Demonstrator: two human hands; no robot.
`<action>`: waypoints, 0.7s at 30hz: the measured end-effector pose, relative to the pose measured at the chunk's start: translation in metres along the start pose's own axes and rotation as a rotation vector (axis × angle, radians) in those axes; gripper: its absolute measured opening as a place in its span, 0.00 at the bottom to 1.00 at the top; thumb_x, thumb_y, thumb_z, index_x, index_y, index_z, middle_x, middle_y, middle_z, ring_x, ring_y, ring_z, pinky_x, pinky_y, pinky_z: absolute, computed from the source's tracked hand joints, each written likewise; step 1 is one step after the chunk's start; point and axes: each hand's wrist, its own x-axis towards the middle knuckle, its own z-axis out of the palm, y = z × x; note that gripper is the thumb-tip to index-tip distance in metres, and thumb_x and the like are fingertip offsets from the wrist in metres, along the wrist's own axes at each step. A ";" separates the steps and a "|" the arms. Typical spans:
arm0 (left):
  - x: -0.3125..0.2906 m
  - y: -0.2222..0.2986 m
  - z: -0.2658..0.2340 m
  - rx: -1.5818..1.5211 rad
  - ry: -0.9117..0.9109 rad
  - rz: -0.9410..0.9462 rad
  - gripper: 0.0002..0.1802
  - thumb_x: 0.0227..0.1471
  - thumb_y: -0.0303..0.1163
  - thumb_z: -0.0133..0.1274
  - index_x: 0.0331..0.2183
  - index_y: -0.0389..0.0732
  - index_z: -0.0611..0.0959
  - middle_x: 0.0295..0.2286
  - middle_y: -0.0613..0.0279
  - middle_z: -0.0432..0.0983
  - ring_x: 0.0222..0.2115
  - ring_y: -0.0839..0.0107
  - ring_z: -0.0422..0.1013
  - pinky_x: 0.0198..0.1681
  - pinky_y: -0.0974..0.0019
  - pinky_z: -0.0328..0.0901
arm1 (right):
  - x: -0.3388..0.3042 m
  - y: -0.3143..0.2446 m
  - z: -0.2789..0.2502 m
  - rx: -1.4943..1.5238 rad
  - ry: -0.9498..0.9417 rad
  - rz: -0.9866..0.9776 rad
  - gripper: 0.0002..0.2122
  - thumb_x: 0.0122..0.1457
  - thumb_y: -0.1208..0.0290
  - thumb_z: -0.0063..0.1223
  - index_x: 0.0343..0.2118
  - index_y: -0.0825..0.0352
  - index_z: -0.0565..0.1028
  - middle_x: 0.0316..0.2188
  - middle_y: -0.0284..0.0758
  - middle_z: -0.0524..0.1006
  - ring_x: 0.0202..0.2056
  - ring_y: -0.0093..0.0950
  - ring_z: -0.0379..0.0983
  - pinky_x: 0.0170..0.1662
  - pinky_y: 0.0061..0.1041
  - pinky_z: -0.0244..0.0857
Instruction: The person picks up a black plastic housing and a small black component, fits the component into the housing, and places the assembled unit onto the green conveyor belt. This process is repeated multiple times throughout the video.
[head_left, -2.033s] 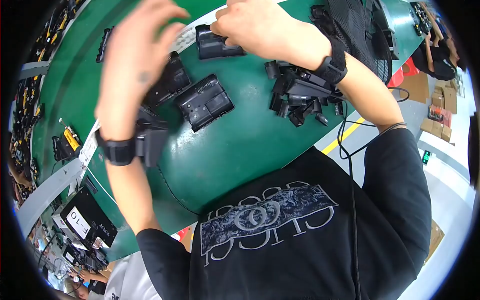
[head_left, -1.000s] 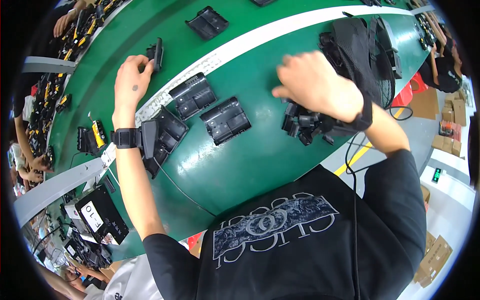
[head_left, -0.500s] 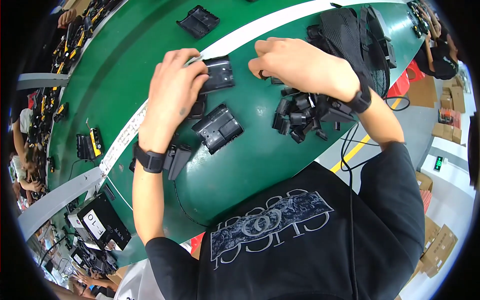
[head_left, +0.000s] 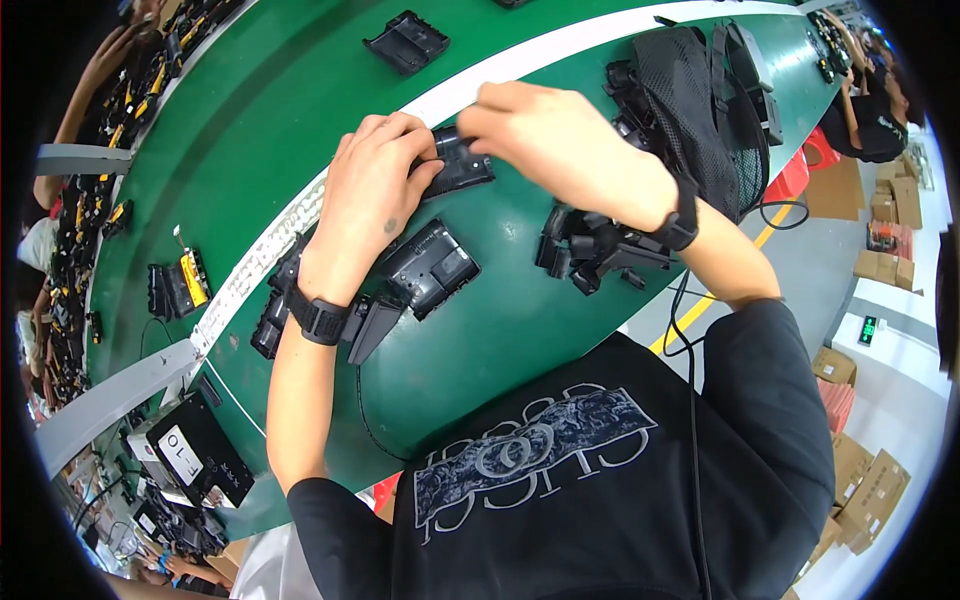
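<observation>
My left hand (head_left: 375, 180) grips the left end of a black plastic housing (head_left: 465, 170), a shallow shell lying above the green table (head_left: 500, 330). My right hand (head_left: 560, 145) reaches over to the right end of that shell, fingers bent and pinched together at its upper edge. Whatever sits between those fingertips is hidden and slightly blurred. Below, a second black housing (head_left: 432, 268) lies hollow side up. Under my right wrist is a heap of small black plastic parts (head_left: 590, 250). More black pieces (head_left: 275, 315) lie partly behind my left wrist.
A black mesh bag (head_left: 685, 110) stands at the right edge. Across the white strip lie another housing (head_left: 407, 42) and a yellow battery pack (head_left: 193, 275). A grey metal post (head_left: 115, 395) and a black box (head_left: 190, 450) are at left. Other people work along both sides.
My right hand has moved left from beside the small-part heap to the shell's right end. My left hand has shifted slightly right and down with the shell.
</observation>
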 end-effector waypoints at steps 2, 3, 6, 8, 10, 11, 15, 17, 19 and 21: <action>0.002 0.000 0.000 -0.019 -0.030 -0.028 0.07 0.54 0.31 0.66 0.35 0.40 0.86 0.40 0.65 0.81 0.45 0.59 0.74 0.49 0.54 0.67 | 0.010 -0.009 0.008 0.001 0.051 -0.135 0.08 0.56 0.74 0.62 0.38 0.68 0.78 0.35 0.38 0.75 0.42 0.39 0.79 0.41 0.36 0.78; 0.001 0.000 0.000 -0.016 -0.027 -0.029 0.07 0.54 0.31 0.66 0.35 0.40 0.86 0.40 0.65 0.81 0.45 0.59 0.74 0.49 0.54 0.67 | 0.012 -0.009 0.013 0.001 0.053 -0.138 0.08 0.56 0.74 0.62 0.38 0.68 0.78 0.35 0.38 0.75 0.42 0.39 0.79 0.41 0.36 0.78; 0.001 0.001 0.000 -0.032 -0.017 -0.029 0.07 0.53 0.29 0.67 0.34 0.40 0.86 0.40 0.65 0.81 0.43 0.60 0.75 0.48 0.55 0.67 | 0.019 -0.005 0.024 -0.085 0.015 -0.196 0.09 0.53 0.76 0.61 0.38 0.68 0.78 0.35 0.36 0.73 0.41 0.37 0.78 0.41 0.34 0.78; 0.003 0.003 0.001 -0.029 -0.014 -0.041 0.07 0.53 0.29 0.67 0.35 0.40 0.86 0.40 0.65 0.81 0.43 0.59 0.75 0.47 0.54 0.67 | 0.019 -0.003 0.024 -0.092 -0.001 -0.199 0.09 0.53 0.76 0.61 0.38 0.69 0.78 0.35 0.36 0.74 0.41 0.38 0.78 0.41 0.34 0.78; 0.004 0.004 0.001 -0.023 -0.022 -0.053 0.08 0.53 0.29 0.67 0.35 0.40 0.86 0.40 0.64 0.81 0.43 0.57 0.75 0.47 0.53 0.68 | 0.019 -0.004 0.022 -0.104 -0.030 -0.186 0.09 0.54 0.78 0.60 0.38 0.69 0.79 0.35 0.37 0.76 0.41 0.39 0.79 0.41 0.35 0.78; 0.004 0.002 0.002 -0.025 -0.023 -0.056 0.08 0.53 0.29 0.67 0.35 0.40 0.86 0.40 0.64 0.81 0.43 0.57 0.75 0.47 0.53 0.68 | 0.021 -0.005 0.020 -0.101 -0.033 -0.186 0.09 0.54 0.78 0.60 0.38 0.69 0.79 0.35 0.37 0.76 0.41 0.39 0.79 0.41 0.35 0.78; 0.003 -0.002 0.003 -0.078 -0.009 -0.085 0.08 0.52 0.29 0.67 0.34 0.39 0.86 0.39 0.62 0.82 0.43 0.55 0.76 0.46 0.50 0.69 | 0.034 -0.009 0.019 -0.145 -0.176 -0.139 0.08 0.55 0.79 0.59 0.38 0.67 0.80 0.34 0.39 0.78 0.39 0.41 0.82 0.41 0.37 0.79; 0.002 -0.001 0.000 -0.107 -0.032 -0.134 0.08 0.53 0.31 0.68 0.33 0.39 0.86 0.37 0.60 0.82 0.42 0.52 0.76 0.47 0.48 0.69 | 0.034 -0.009 0.028 -0.126 -0.095 -0.175 0.07 0.55 0.79 0.60 0.37 0.66 0.81 0.34 0.40 0.80 0.38 0.43 0.82 0.41 0.38 0.79; -0.001 0.004 -0.010 -0.111 -0.029 -0.155 0.09 0.53 0.32 0.68 0.33 0.38 0.86 0.37 0.60 0.82 0.41 0.51 0.76 0.47 0.47 0.69 | 0.036 -0.008 0.027 -0.128 -0.044 -0.204 0.07 0.56 0.78 0.60 0.37 0.66 0.81 0.33 0.41 0.80 0.37 0.44 0.83 0.41 0.39 0.79; -0.007 0.010 -0.023 -0.024 0.173 -0.066 0.10 0.53 0.35 0.68 0.31 0.38 0.86 0.35 0.58 0.82 0.40 0.50 0.76 0.46 0.48 0.69 | 0.041 -0.004 0.021 -0.179 -0.194 -0.109 0.06 0.57 0.76 0.61 0.38 0.65 0.81 0.34 0.40 0.80 0.38 0.45 0.83 0.41 0.40 0.79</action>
